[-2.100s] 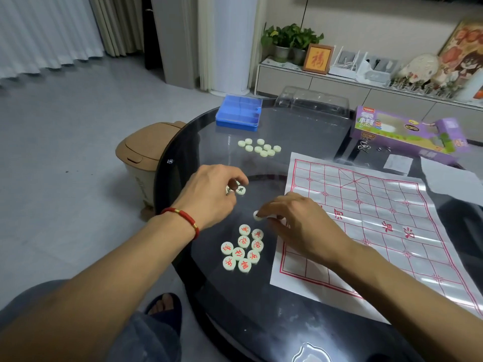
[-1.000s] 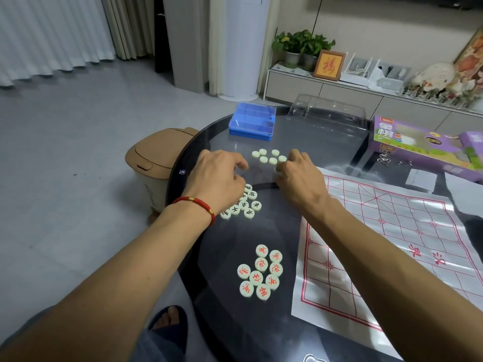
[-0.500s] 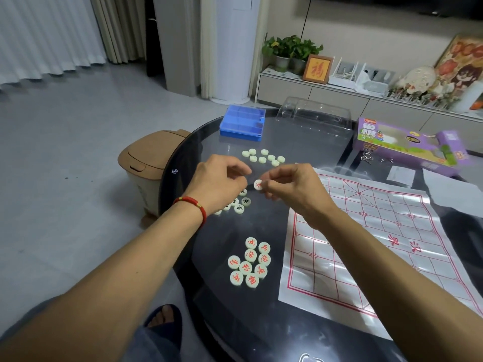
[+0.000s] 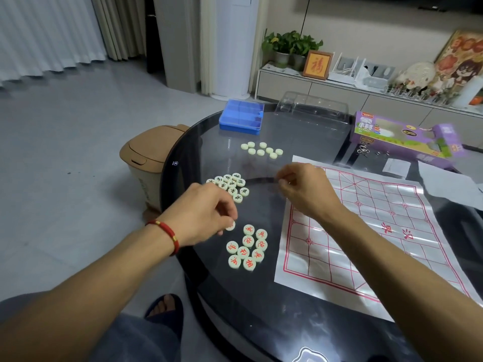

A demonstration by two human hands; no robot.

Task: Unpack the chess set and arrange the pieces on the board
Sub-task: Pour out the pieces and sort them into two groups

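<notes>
Just beside red pieces point(image 4: 247, 248), left hand point(image 4: 206, 214) pinches one.

A home living room. Curtains point(image 4: 52, 35) hang far left. A low cabinet point(image 4: 339, 92) with potted plants point(image 4: 290, 45) stands far right.

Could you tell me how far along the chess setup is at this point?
Unpacked: the board sheet is spread out, bare. Sorting is underway: red pieces, black pieces and face-down pieces lie grouped; the left hand holds one piece. Left: placing every piece.
</notes>
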